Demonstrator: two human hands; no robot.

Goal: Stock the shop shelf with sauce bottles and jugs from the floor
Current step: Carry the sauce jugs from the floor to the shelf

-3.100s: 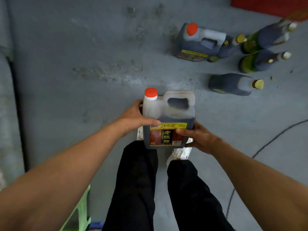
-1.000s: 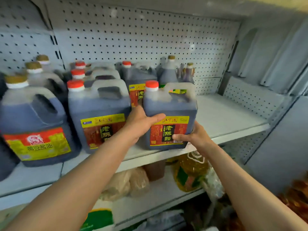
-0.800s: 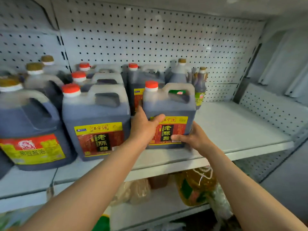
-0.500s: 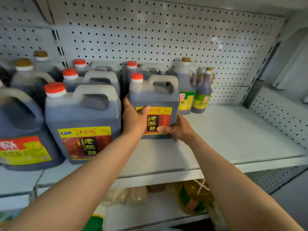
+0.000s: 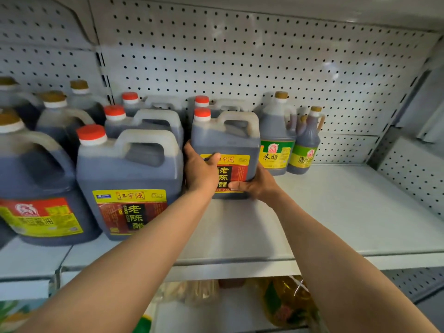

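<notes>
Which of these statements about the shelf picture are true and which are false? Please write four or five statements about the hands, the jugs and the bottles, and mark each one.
1. Both hands hold the dark square plastic jug with the red cap. True: the left hand grips its left side, and the right hand grips its lower right corner.
2. That jug stands at the front edge of the white metal shelf. False: it sits well back, with bare shelf in front of it.
3. To its right stands a dark bottle with a green label and a gold cap. True.
4. The pegboard back wall carries hooks with goods. False: its holes are bare.
5. Every cap on the shelf is red. False: several are gold.
</notes>
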